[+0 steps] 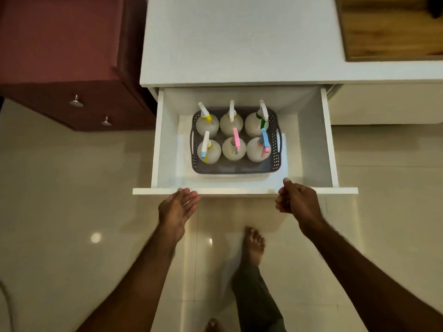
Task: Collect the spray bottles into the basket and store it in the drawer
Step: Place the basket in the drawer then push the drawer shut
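Nearest the camera, at 6 o'clock, a bare foot [254,243] and a leg in dark grey-green trousers stand on the glossy cream tiled floor [60,212]; the toes of a second foot show at the bottom edge.

Left hand [178,208]: at 7 o'clock from the drawer's centre, palm turned inward, fingers straight and held loosely together, fingertips at the white front panel of the drawer [244,190]. Whether they touch the panel cannot be told. The hand holds nothing.

Right hand [296,200]: at 5 o'clock from the drawer's centre, fingers curled into a loose fist, thumb raised over the front panel's top edge. Nothing is seen in its grasp; contact with the panel cannot be confirmed.

The white pulled-out drawer [309,140] stands open beyond the hands. On its floor, about central, sits the dark grey perforated plastic basket [275,161] with side handles. Inside it stand six pale translucent round-bodied spray bottles [233,148], upright, in two rows of three. Near row, left to right: white trigger head with blue tip, pink head, blue head with pink tip. Far row: white head with yellow collar, white head, white head with green collar.

Beyond, at 12 o'clock, the white cabinet top [239,44]. At 10 o'clock, a maroon cabinet [60,56] with two round metal knobs. At 1 o'clock, a wooden surface [395,32].
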